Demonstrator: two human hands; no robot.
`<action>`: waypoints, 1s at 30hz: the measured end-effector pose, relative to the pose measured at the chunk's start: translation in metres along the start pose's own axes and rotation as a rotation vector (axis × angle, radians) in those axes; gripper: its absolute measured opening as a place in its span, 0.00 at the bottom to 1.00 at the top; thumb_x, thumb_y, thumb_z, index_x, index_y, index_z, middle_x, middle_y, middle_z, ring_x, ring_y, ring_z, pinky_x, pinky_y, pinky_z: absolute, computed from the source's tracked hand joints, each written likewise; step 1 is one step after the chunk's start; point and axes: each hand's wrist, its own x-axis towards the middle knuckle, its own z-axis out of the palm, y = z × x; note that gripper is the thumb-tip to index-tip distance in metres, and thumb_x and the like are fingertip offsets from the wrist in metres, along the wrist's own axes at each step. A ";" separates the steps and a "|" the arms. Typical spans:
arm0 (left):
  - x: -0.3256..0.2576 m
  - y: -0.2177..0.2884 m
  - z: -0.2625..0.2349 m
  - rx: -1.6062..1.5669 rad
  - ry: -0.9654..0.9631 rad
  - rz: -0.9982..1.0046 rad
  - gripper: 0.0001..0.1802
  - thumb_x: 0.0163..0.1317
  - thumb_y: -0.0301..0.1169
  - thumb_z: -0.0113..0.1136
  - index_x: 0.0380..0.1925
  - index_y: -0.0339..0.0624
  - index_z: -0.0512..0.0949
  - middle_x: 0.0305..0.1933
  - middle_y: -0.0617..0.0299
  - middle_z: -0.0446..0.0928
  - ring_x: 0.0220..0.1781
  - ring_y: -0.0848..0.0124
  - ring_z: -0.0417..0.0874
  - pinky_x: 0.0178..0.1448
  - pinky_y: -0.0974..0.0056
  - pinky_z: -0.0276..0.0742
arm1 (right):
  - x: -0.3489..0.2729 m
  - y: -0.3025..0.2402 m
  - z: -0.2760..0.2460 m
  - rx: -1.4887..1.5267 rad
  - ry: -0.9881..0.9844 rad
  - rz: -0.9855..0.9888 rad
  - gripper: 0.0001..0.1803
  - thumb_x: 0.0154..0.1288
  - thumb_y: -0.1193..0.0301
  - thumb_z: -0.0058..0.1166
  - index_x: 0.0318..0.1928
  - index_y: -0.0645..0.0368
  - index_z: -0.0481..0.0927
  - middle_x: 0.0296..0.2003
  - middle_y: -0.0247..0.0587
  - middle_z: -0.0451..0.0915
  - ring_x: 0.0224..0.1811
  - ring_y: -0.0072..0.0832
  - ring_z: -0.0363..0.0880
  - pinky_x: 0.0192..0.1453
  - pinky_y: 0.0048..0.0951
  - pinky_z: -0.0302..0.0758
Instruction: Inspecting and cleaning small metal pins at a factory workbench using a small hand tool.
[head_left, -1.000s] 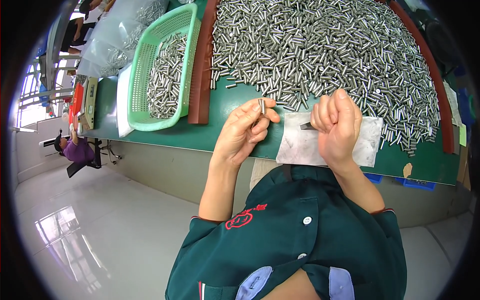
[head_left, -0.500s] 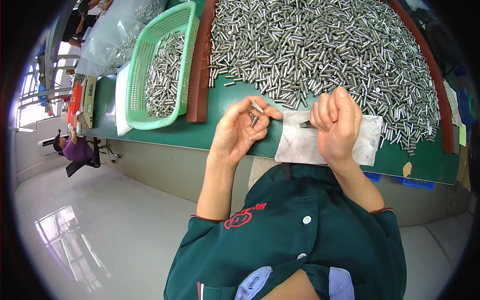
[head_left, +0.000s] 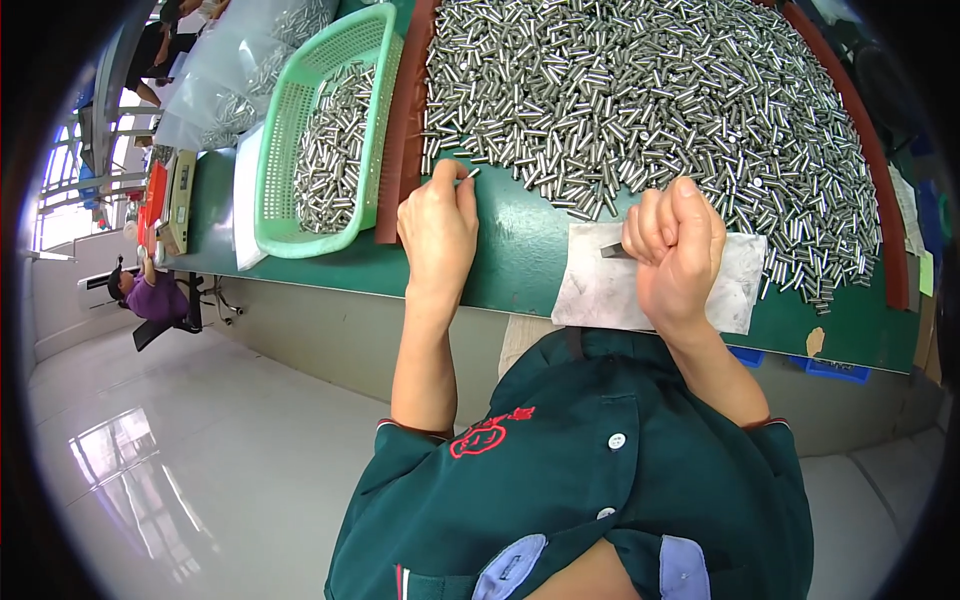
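Observation:
My left hand (head_left: 438, 225) is over the green tabletop (head_left: 515, 245), back upward, beside the near end of the dark red strip. Its thumb and fingers close on a small shiny metal pin (head_left: 473, 173), close to the left edge of a big heap of the same pins (head_left: 640, 95). What else lies in that palm is hidden. My right hand (head_left: 677, 245) is a fist over a smudged white sheet (head_left: 590, 285). From it a short dark grey metal piece (head_left: 612, 250) sticks out to the left; the rest is covered by the fingers.
Left of the strip (head_left: 398, 180) stands a light green mesh basket (head_left: 270, 200) partly filled with pins. Clear bags of pins (head_left: 215, 95) and a scale (head_left: 178, 205) are farther left. Another strip (head_left: 880, 190) borders the heap's right. A person in purple (head_left: 158, 300) sits at far left.
My left hand has moved left and away from me, turning from palm showing pins to back up, with a pin at its fingertips. My right hand stays nearly still.

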 end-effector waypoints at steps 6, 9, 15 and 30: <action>-0.023 0.025 -0.003 -0.648 -0.221 -0.081 0.04 0.47 0.23 0.57 0.24 0.34 0.74 0.09 0.68 0.56 0.13 0.82 0.56 0.17 0.73 0.53 | 0.000 -0.002 0.000 0.003 0.033 0.017 0.20 0.65 0.70 0.34 0.14 0.56 0.54 0.10 0.28 0.53 0.12 0.13 0.46 0.15 0.19 0.46; -0.040 0.051 -0.004 -0.667 -0.281 -0.001 0.03 0.45 0.21 0.58 0.23 0.36 0.75 0.09 0.67 0.55 0.12 0.80 0.56 0.17 0.71 0.54 | 0.001 -0.002 -0.001 0.018 0.022 0.013 0.20 0.65 0.69 0.33 0.14 0.56 0.54 0.09 0.29 0.54 0.12 0.14 0.46 0.15 0.19 0.46; -0.049 0.064 0.006 -0.544 -0.167 0.105 0.03 0.43 0.21 0.58 0.20 0.38 0.74 0.09 0.61 0.60 0.11 0.70 0.62 0.17 0.67 0.58 | 0.002 -0.003 -0.007 0.150 0.024 -0.023 0.20 0.64 0.67 0.33 0.14 0.55 0.54 0.09 0.29 0.54 0.10 0.15 0.46 0.14 0.19 0.45; -0.050 0.067 0.006 -0.519 -0.206 0.070 0.03 0.44 0.21 0.58 0.21 0.37 0.75 0.09 0.61 0.60 0.10 0.73 0.61 0.16 0.68 0.57 | 0.002 -0.002 -0.003 0.042 0.045 0.039 0.20 0.65 0.64 0.30 0.14 0.53 0.54 0.08 0.28 0.51 0.10 0.15 0.42 0.14 0.20 0.43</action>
